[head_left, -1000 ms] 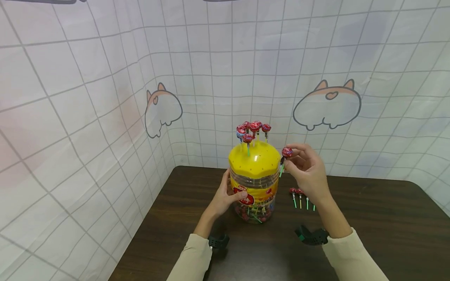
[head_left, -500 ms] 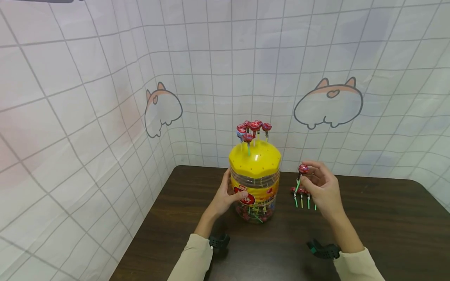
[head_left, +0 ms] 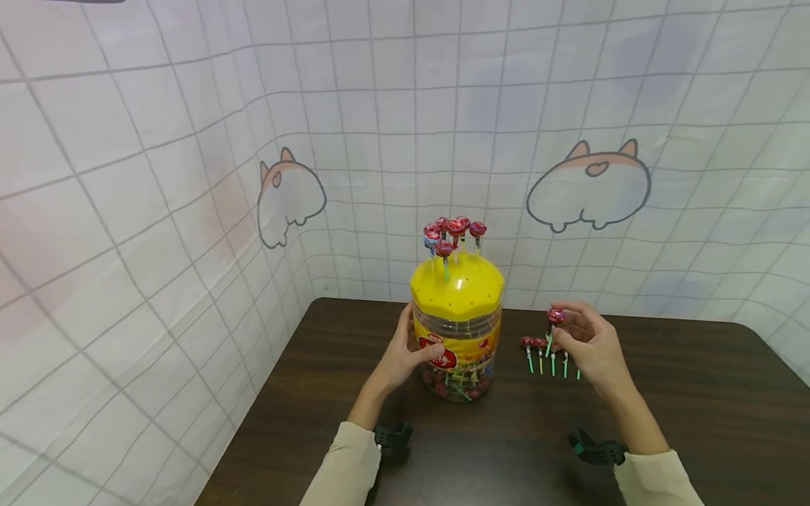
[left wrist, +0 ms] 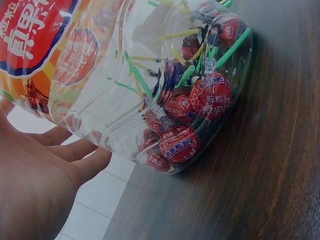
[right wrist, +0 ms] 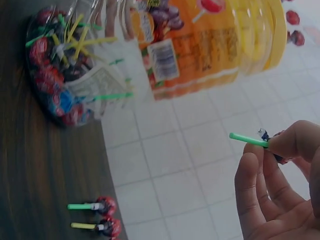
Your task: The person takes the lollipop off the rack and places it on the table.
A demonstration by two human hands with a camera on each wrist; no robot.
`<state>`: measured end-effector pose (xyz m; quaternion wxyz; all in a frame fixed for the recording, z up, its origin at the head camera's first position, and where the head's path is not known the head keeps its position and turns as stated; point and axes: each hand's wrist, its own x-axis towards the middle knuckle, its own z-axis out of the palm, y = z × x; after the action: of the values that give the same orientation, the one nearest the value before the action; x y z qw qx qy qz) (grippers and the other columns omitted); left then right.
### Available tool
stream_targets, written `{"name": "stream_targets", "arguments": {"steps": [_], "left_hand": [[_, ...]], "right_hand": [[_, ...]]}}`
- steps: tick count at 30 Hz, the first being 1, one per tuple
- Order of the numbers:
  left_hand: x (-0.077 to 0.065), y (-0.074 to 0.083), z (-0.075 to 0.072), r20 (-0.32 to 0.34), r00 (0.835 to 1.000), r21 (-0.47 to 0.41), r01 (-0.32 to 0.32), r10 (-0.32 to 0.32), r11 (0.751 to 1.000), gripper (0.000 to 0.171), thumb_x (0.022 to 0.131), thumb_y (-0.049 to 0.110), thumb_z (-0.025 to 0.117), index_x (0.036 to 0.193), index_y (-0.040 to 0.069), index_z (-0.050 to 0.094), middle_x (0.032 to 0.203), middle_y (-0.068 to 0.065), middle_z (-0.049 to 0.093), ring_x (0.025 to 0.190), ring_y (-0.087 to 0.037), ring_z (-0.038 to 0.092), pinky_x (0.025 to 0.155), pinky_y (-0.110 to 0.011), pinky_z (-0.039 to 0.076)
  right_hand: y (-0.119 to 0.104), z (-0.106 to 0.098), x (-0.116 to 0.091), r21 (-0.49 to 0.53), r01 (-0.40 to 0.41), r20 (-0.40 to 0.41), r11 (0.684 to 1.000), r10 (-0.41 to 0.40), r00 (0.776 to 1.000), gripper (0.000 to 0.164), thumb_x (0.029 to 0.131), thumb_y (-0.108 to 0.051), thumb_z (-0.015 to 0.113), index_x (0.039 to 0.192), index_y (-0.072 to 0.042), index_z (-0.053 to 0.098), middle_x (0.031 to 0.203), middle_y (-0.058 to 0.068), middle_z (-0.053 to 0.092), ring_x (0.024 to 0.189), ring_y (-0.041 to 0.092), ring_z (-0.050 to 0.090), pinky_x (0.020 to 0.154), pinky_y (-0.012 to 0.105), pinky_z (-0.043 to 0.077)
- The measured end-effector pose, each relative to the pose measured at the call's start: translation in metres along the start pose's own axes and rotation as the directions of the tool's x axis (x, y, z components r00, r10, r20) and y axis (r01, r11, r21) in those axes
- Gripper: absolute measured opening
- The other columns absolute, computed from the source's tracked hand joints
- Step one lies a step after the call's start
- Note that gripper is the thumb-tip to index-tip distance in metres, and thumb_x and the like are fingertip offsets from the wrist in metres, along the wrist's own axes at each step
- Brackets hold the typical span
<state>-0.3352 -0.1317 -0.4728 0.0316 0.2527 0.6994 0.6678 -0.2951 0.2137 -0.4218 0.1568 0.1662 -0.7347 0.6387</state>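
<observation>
A clear plastic jar [head_left: 486, 344] with a yellow lid [head_left: 458, 289] stands upright on the table. My left hand [head_left: 397, 362] holds it from the left, thumb across the label and fingers round the side. Several lollipops [head_left: 455, 228] stand stick-down in the lid. Loose wrapped lollipops [left wrist: 211, 97] fill the jar's bottom in the left wrist view. To the right, my right hand [head_left: 598, 351] pinches a red lollipop [head_left: 556, 315] with a green stick, candy end up. It is raised above a row of lollipops [head_left: 540, 343] on the table, partly hidden behind the hand.
The dark wooden table [head_left: 690, 400] reaches to a white gridded curtain [head_left: 392, 140] at the back and left. Black wrist straps [head_left: 394, 434] sit on both wrists. Two lollipops of the row [right wrist: 106, 206] show at the table edge in the right wrist view.
My right hand has moved right and down from beside the jar's lid to above the row, still pinching the lollipop. My left hand and the jar stay nearly where they were.
</observation>
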Motion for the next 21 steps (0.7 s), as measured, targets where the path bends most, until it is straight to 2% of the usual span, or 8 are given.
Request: {"name": "stream_targets", "arguments": {"steps": [4,11,21], "left_hand": [[-0.001,0.001,0.000,0.008,1.000,-0.014,-0.007,0.007,1.000,0.095,0.090,0.045,0.076,0.160,0.044,0.011,0.151,-0.009,0.040,0.130,-0.029,0.056,0.104,-0.047,0.053],[-0.001,0.000,-0.001,0.013,1.000,-0.002,-0.011,0.011,1.000,0.094,0.092,0.042,0.075,0.160,0.044,0.011,0.151,-0.010,0.040,0.131,-0.030,0.056,0.106,-0.049,0.052],[0.000,-0.001,0.000,0.009,1.000,0.015,-0.002,0.002,1.000,0.094,0.091,0.044,0.075,0.159,0.046,0.010,0.148,-0.011,0.039,0.129,-0.029,0.056,0.105,-0.048,0.052]], "right_hand": [[0.007,-0.004,0.000,-0.033,-0.008,0.012,0.999,0.008,1.000,0.038,0.095,0.007,0.063,0.128,-0.011,0.063,0.093,-0.004,0.067,0.073,0.009,0.068,0.065,0.023,0.059],[0.021,-0.010,-0.001,-0.097,-0.045,0.048,0.994,0.050,0.998,0.037,0.095,0.007,0.062,0.129,-0.009,0.061,0.091,-0.001,0.066,0.073,0.015,0.068,0.065,0.025,0.059],[0.047,-0.011,-0.005,-0.155,-0.091,0.154,0.984,0.115,0.981,0.040,0.094,0.005,0.065,0.132,-0.002,0.055,0.091,0.011,0.060,0.071,0.017,0.067,0.064,0.031,0.058]]}}
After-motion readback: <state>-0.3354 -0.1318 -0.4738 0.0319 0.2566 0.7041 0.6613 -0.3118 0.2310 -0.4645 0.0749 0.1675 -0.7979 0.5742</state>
